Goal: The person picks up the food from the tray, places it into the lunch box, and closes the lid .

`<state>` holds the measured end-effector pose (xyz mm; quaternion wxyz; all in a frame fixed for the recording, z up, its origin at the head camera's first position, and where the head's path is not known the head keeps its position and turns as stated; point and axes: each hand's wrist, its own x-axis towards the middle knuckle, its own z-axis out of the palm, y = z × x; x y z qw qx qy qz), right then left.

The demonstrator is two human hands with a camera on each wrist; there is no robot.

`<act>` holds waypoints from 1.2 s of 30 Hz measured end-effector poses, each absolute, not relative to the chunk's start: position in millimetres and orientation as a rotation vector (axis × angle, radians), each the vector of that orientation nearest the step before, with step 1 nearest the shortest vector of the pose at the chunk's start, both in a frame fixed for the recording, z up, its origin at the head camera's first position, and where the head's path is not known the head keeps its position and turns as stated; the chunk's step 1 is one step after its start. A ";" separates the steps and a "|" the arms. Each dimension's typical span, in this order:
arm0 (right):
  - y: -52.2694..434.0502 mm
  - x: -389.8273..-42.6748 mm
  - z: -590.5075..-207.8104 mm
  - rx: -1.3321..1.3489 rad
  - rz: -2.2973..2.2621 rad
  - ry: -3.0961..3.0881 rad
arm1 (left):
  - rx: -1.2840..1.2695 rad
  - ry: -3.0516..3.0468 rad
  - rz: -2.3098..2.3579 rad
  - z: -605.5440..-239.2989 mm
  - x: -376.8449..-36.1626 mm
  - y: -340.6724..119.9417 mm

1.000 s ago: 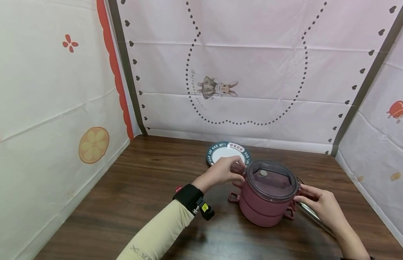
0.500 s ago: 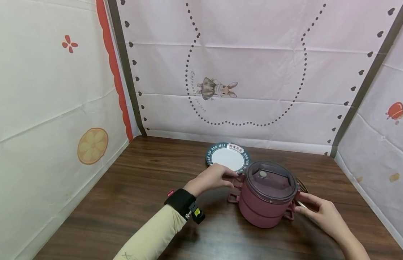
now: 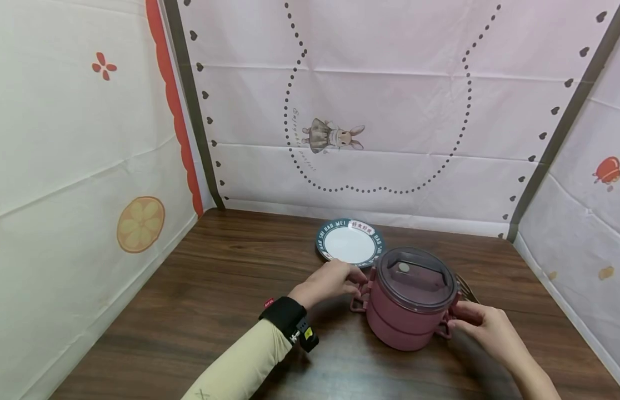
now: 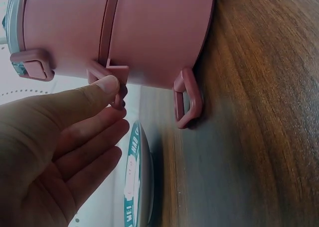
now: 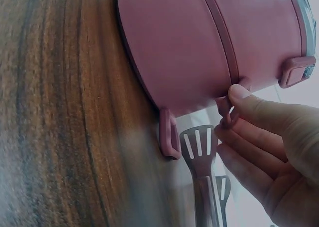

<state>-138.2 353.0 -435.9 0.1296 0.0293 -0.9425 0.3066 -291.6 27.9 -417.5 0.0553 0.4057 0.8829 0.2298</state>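
A pink two-tier lunch box (image 3: 409, 311) with a smoky clear lid (image 3: 415, 278) stands on the wooden table (image 3: 215, 311). My left hand (image 3: 357, 281) is at its left side; in the left wrist view the thumb (image 4: 102, 87) and fingers pinch a pink side latch (image 4: 118, 73) between the tiers. My right hand (image 3: 457, 324) is at the right side, and there its thumb (image 5: 244, 95) and fingers pinch the matching latch (image 5: 225, 106). A lower latch (image 4: 185, 100) hangs loose by the table on the left, and another loose latch (image 5: 169, 135) hangs on the right.
A white plate (image 3: 349, 243) with a dark teal rim lies just behind the left hand. A slotted spatula (image 5: 200, 152) lies on the table behind the lunch box near the right hand. Printed fabric walls (image 3: 370, 111) close in the left, back and right.
The left hand slid down from the top latch by the lid to the latch between the tiers. The right hand moved in and closed on the latch on its side.
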 end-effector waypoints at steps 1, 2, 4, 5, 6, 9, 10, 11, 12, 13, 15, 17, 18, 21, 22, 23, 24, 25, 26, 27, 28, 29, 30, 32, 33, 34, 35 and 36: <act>352.9 -138.7 -435.9 0.082 0.894 -2.740 | 1.227 2.677 0.701 -417.3 -291.9 28.2; 352.6 -139.2 -435.9 0.082 0.906 -2.740 | 1.222 2.675 0.701 -417.1 -292.2 28.3; 351.7 -140.3 -435.8 0.078 0.952 -2.737 | 1.211 2.660 0.715 -416.1 -292.9 28.2; 351.2 -140.9 -435.8 0.082 0.980 -2.733 | 1.202 2.651 0.726 -415.9 -293.2 28.2; 350.8 -141.2 -435.8 0.083 1.008 -2.732 | 1.197 2.641 0.738 -415.8 -293.4 28.3; 348.7 -144.6 -435.6 0.089 1.042 -2.710 | 1.180 2.623 0.779 -415.7 -293.4 26.5; 348.4 -145.7 -435.7 0.096 1.049 -2.705 | 1.178 2.622 0.787 -416.0 -293.3 26.2; 348.5 -146.9 -435.9 0.102 1.049 -2.704 | 1.181 2.623 0.789 -416.4 -292.9 25.9; 348.6 -147.8 -436.1 0.107 1.051 -2.706 | 1.183 2.623 0.791 -416.8 -292.6 25.6; 348.9 -148.5 -436.4 0.110 1.049 -2.709 | 1.187 2.622 0.789 -417.5 -292.1 25.4; 349.5 -149.1 -436.9 0.124 1.047 -2.722 | 1.202 2.623 0.772 -418.1 -290.6 24.9; 350.1 -148.4 -437.1 0.144 1.037 -2.736 | 1.215 2.631 0.740 -417.3 -288.5 23.9; 350.1 -147.8 -437.0 0.158 1.029 -2.739 | 1.219 2.638 0.723 -416.6 -287.5 23.5; 349.3 -146.6 -436.2 0.211 0.982 -2.735 | 1.220 2.668 0.671 -412.8 -284.5 21.7; 348.9 -146.5 -436.2 0.229 0.962 -2.729 | 1.215 2.677 0.661 -412.1 -283.6 21.0; 348.3 -146.4 -436.0 0.244 0.945 -2.722 | 1.209 2.683 0.655 -411.7 -282.8 20.5; 347.9 -146.5 -435.8 0.258 0.926 -2.717 | 1.200 2.684 0.657 -411.5 -282.1 19.9; 347.7 -146.4 -435.8 0.264 0.910 -2.711 | 1.192 2.682 0.659 -411.3 -281.7 19.8; 347.6 -146.3 -435.8 0.266 0.895 -2.708 | 1.185 2.682 0.662 -411.6 -281.3 19.9; 347.4 -146.3 -435.8 0.262 0.891 -2.704 | 1.176 2.681 0.667 -411.7 -280.9 19.9; 347.4 -146.4 -435.8 0.258 0.889 -2.703 | 1.166 2.677 0.680 -412.0 -280.6 19.9; 347.5 -146.5 -435.9 0.253 0.892 -2.704 | 1.159 2.675 0.687 -412.3 -280.3 19.9; 347.6 -146.6 -436.0 0.250 0.897 -2.706 | 1.155 2.674 0.692 -412.6 -280.1 20.0; 347.6 -146.9 -436.3 0.245 0.910 -2.701 | 1.148 2.671 0.701 -413.2 -280.1 20.1; 347.6 -147.1 -436.6 0.246 0.915 -2.697 | 1.145 2.667 0.708 -413.2 -280.1 20.3; 347.6 -147.4 -436.8 0.253 0.917 -2.693 | 1.147 2.666 0.708 -413.3 -280.3 20.4; 347.6 -147.5 -437.1 0.259 0.921 -2.689 | 1.147 2.666 0.706 -413.4 -280.5 20.3; 347.6 -147.7 -437.2 0.266 0.923 -2.685 | 1.145 2.662 0.710 -413.4 -280.6 20.5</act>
